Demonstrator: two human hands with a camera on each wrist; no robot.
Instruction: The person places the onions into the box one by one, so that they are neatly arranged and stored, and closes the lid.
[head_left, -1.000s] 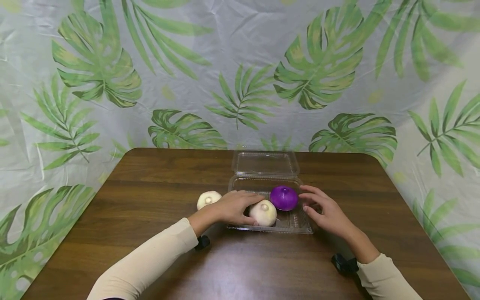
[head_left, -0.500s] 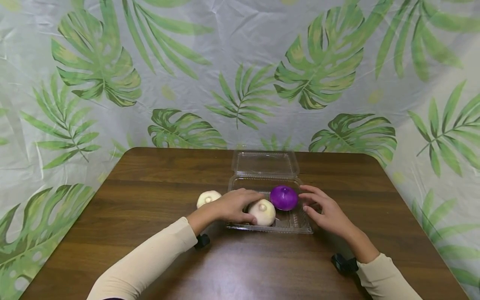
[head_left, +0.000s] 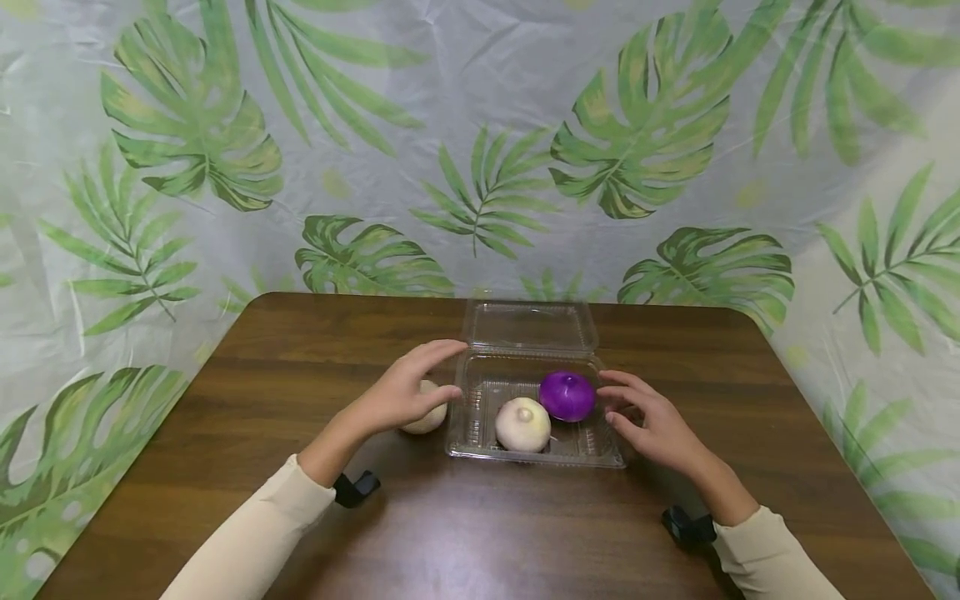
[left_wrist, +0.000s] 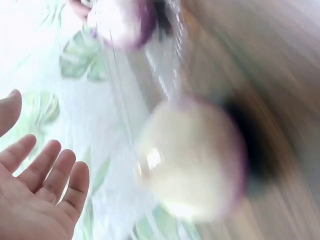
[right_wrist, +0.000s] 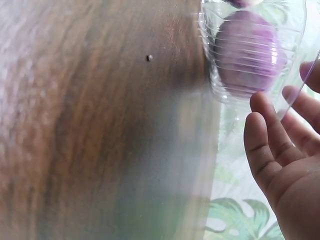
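One container (head_left: 482, 400), one purple onion (head_left: 567, 396), two white onions (head_left: 522, 425) (head_left: 427, 420); one seemingly outside.

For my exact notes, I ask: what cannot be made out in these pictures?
Head view: part of the pale onion outside the container, hidden by the left hand.
Left wrist view: skin detail of the nearest onion, blurred.
Right wrist view: right hand, partly cut off by right edge; speck, too small to identify.

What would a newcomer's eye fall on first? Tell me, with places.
Probably the vivid purple onion, at the right side of the clear container, beside the right hand. Next, a pale onion in the same container, nearer the person and left. The leaf-printed sheet fills the background behind the table.
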